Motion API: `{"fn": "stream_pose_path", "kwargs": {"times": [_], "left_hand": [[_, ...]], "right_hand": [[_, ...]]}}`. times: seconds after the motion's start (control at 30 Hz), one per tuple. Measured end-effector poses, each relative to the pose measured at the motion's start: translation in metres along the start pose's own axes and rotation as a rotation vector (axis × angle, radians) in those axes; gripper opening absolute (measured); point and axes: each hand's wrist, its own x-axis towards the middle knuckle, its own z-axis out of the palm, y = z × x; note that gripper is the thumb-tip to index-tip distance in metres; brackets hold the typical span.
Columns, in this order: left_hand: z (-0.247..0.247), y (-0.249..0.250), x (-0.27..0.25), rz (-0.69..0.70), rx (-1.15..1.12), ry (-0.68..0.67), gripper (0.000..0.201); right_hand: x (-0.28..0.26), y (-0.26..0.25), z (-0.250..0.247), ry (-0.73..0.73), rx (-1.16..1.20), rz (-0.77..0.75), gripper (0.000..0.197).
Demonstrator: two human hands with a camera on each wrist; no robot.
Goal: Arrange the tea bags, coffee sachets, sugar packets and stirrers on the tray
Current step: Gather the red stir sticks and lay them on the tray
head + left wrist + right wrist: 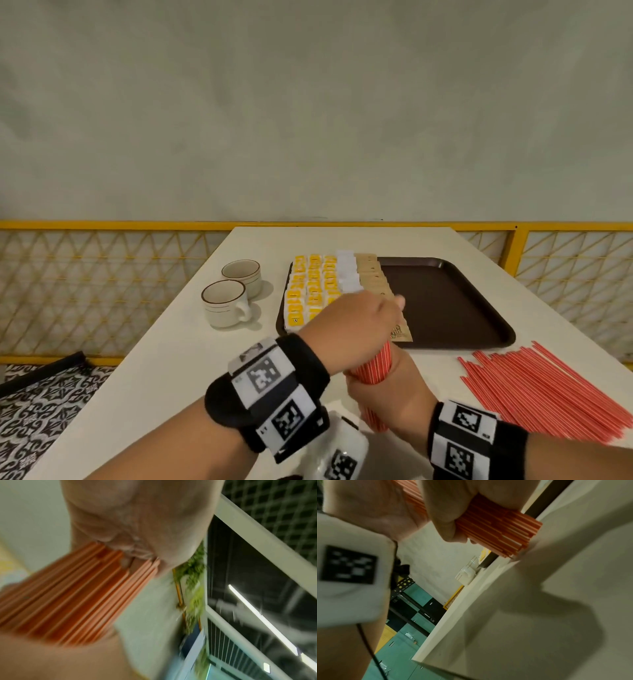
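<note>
Both hands [356, 329] grip stirrers [375, 370] (sachet print unreadable).

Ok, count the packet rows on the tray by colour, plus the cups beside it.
Yellow packet rows: 3
White packet rows: 1
Brown packet rows: 1
Cups: 2
Total: 7

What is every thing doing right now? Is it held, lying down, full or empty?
Stirrer bundle: upright, lower end on the table, held by both hands.
Left hand: gripping the bundle's top.
Right hand: wrapped round the bundle lower down.
Loose stirrers: lying flat on the table, off the tray.
Tray: left part filled with packet rows, right part bare.
Two cups: upright, empty.
</note>
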Motion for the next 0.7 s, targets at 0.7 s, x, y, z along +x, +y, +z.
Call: {"fn": "stream_pose_path", "kwargs": {"times": [0.7], "left_hand": [[0.017, -0.005, 0.004, 0.179, 0.523, -0.091, 0.069]], "right_hand": [[-0.002, -0.011, 0.000, -0.118, -0.694, -0.192, 0.028]]}}
